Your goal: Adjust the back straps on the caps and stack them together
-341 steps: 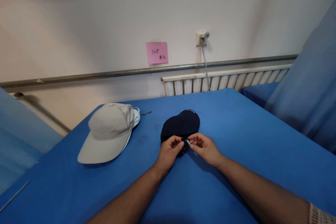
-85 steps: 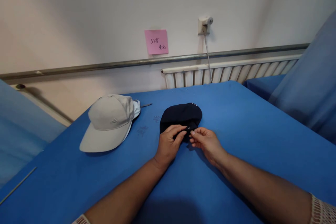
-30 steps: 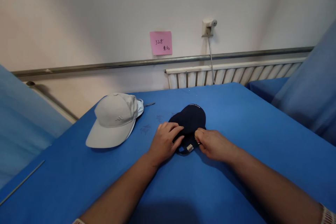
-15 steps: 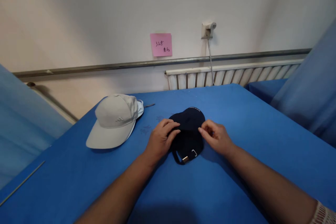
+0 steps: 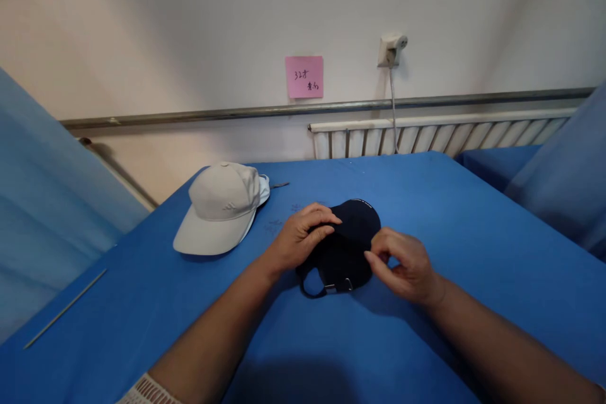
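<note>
A dark baseball cap (image 5: 350,252) lies on the blue table cover (image 5: 464,246), its brim pointing away from me and its back strap with a metal buckle (image 5: 331,289) toward me. My left hand (image 5: 303,237) grips the cap's left edge near the brim, thumb and fingers closed over the cloth. On the other side, my right hand (image 5: 402,265) pinches the cap's right edge between thumb and forefinger. Part of the crown is hidden under the left fingers.
A light grey cap (image 5: 222,196) rests at the back left, with something pale blue (image 5: 264,189) behind it. A thin stick (image 5: 66,309) lies far left. Blue curtains (image 5: 38,202) hang at both sides. Behind the table are a radiator (image 5: 426,136), a metal rail and a pink note (image 5: 304,77).
The dark cap has turned a little, its strap loop swinging left and opening wider. My right hand has slid slightly down its edge. The whole view has shifted a bit.
</note>
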Tool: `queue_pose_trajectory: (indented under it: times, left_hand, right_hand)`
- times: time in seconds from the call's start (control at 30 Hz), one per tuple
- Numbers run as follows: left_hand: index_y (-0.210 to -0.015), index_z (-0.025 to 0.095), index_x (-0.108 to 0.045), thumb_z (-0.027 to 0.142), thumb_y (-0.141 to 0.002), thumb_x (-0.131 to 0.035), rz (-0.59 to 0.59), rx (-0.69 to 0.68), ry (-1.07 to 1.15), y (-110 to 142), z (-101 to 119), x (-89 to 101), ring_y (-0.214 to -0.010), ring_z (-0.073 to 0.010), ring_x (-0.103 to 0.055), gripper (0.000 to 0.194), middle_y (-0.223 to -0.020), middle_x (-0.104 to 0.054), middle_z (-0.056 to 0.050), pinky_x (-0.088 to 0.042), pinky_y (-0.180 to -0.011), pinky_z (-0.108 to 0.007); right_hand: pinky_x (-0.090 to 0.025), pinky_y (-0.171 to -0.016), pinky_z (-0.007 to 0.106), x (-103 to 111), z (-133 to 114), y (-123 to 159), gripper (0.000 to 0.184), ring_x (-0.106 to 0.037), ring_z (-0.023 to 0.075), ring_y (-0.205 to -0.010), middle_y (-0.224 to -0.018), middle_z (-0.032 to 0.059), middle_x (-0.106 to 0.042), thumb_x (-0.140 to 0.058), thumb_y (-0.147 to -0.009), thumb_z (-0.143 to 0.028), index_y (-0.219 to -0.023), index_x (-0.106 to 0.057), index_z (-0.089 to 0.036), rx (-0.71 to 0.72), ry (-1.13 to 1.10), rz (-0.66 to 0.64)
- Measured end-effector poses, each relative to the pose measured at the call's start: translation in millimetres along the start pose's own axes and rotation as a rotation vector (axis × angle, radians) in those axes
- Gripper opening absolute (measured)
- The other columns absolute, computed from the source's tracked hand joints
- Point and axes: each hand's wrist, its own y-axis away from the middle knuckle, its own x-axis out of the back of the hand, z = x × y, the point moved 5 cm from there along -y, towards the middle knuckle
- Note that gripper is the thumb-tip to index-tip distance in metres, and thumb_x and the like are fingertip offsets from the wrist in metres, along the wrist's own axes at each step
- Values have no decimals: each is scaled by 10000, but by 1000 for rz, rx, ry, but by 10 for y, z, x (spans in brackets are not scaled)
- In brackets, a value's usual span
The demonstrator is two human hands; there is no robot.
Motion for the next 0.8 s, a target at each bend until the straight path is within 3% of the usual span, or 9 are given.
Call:
queue_pose_trajectory:
  times: [0.07,0.17,0.3,0.4,0.47,0.63,0.8]
  left_hand:
    - [-1026,252,-684,250,-919,-520,-37,-6,24,-29,61,4,-963,-161,-605,195,-1030,-641,-39,-491,-878,-318]
    - [-1018,236,-693,266,-920,-524,-55,-9,85,-74,184,83,-976,-168,-602,197,-1030,-640,-49,-474,-906,-319]
    - [-970,199,-714,268,-905,-560,-88,-2,241,-95,284,255,-971,-178,-606,181,-1030,-642,-73,-454,-922,-325]
    - [-952,207,-723,251,-902,-565,-151,-12,314,-96,264,295,-987,-189,-601,171,-1014,-656,-75,-451,-918,-337]
    - [-970,221,-721,242,-908,-551,-169,-21,272,-108,201,248,-1020,-196,-587,182,-1003,-670,-69,-438,-941,-350]
    - [-1056,241,-691,228,-901,-541,0,39,47,-127,-91,23,-1034,-189,-583,216,-1041,-694,-40,-415,-978,-355]
    - [-1182,219,-614,235,-876,-543,264,246,-46,61,-483,-33,-988,-185,-615,314,-1154,-658,-63,-456,-902,-321]
  right_hand:
    - [-481,-797,388,46,89,-20,220,-607,228,-916,-989,76,-659,-565,-849,-239,-1066,-603,-250,-36,4,82]
    - [-390,-1025,482,10,398,-69,353,-513,255,-1212,-1273,85,-589,-465,-916,-302,-1259,-534,-258,-117,75,57]
    - [-384,-1052,489,28,790,-73,382,-519,262,-1224,-1273,118,-597,-429,-933,-397,-1239,-567,-214,-239,143,110]
    - [-401,-1041,465,73,831,-46,385,-545,256,-1194,-1239,123,-617,-421,-935,-423,-1196,-598,-202,-274,112,166]
    - [-423,-1018,441,32,775,-32,377,-563,248,-1168,-1223,108,-628,-426,-935,-427,-1181,-609,-208,-305,27,117]
    - [-467,-951,384,-262,552,-10,348,-602,221,-1081,-1183,65,-646,-478,-912,-403,-1198,-594,-241,-320,-233,-130]
    - [-475,-875,346,-378,522,0,132,-609,195,-942,-997,58,-650,-539,-865,-310,-896,-626,-216,-276,-181,-151]
